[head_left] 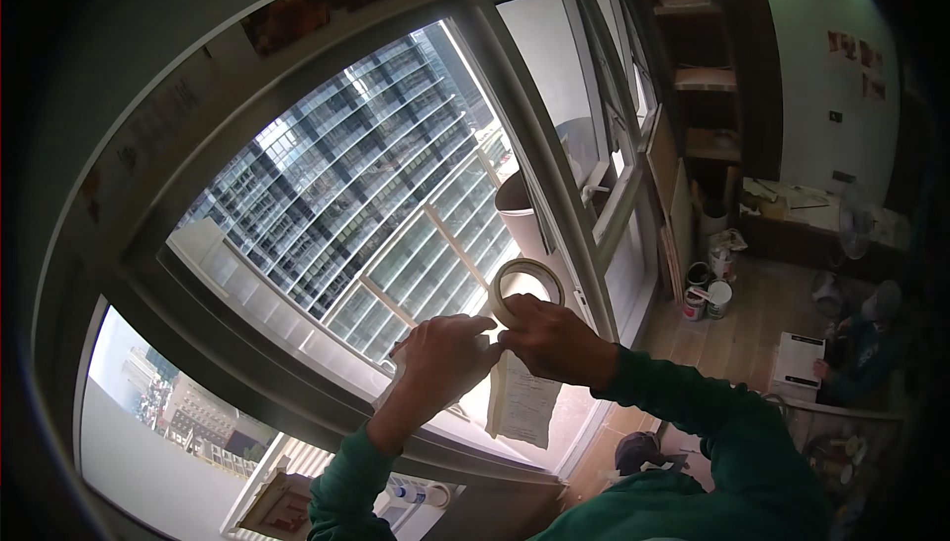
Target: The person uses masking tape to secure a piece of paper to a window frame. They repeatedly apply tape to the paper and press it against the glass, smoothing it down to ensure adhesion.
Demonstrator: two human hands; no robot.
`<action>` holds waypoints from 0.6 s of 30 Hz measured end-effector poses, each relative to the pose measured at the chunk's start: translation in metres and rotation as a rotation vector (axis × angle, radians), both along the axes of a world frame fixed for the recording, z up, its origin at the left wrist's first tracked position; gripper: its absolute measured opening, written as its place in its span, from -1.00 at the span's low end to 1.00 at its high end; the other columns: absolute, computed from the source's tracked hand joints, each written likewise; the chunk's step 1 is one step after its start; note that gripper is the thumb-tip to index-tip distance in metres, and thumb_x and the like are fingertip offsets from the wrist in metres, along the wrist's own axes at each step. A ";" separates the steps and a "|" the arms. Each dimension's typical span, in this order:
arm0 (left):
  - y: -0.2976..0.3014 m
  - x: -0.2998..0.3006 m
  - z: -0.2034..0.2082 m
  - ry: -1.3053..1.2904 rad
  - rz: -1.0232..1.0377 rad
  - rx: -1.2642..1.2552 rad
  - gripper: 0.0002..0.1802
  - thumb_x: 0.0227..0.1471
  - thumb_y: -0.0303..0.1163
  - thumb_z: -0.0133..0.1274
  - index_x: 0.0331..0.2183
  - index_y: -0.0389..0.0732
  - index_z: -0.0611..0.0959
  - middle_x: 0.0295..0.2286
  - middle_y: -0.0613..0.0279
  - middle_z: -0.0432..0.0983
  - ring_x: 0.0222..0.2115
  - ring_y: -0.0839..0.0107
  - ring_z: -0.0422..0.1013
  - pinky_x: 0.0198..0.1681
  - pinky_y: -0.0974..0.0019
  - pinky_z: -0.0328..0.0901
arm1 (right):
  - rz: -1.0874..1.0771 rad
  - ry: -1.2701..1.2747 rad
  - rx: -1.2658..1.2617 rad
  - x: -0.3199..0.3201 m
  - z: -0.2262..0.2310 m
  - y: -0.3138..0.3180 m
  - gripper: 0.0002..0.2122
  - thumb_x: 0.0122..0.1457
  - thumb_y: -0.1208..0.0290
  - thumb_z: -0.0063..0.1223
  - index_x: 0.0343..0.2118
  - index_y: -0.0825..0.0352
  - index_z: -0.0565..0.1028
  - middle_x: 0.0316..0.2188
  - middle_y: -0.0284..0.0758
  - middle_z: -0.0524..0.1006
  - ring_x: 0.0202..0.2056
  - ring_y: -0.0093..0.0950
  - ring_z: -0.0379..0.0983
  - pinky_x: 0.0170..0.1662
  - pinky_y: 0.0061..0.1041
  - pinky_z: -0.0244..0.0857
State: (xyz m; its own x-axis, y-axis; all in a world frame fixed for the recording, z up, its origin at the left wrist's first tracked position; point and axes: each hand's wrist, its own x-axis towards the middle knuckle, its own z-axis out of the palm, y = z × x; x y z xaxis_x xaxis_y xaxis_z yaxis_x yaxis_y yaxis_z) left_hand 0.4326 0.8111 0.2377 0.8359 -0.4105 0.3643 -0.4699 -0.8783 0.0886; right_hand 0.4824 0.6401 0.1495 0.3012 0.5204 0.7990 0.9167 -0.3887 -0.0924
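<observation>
In front of the window, my two hands are raised and meet at the fingertips. My right hand [554, 339] is closed on the lower rim of a roll of tape [560, 284], pale and ring-shaped, standing up above the fingers. My left hand [438, 358] is closed too, its thumb and forefinger pinched beside the right one; what they pinch is too small to make out. A sheet of printed paper [524, 407] with a torn edge hangs just below both hands. Something whitish shows behind the left wrist, partly hidden.
A large window frame [529, 125] surrounds the hands, with a glass tower [346, 135] outside. Right of it, paint cans [719, 295] stand on the wood floor [737, 338] near leaning boards [669, 195]. A person [866, 353] is low down at the far right beside a white box [798, 358].
</observation>
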 end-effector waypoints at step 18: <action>-0.075 0.201 0.049 -0.092 0.434 -0.131 -0.87 -0.11 -0.47 0.12 -0.48 -0.29 0.73 -0.67 0.11 0.55 -0.68 0.37 0.46 -0.58 0.29 0.35 | -0.062 -0.021 0.547 0.257 0.017 -0.086 -0.72 0.13 0.30 0.16 -0.15 0.33 0.55 -0.26 -0.16 0.45 -0.26 -0.29 0.43 -0.23 -0.37 0.37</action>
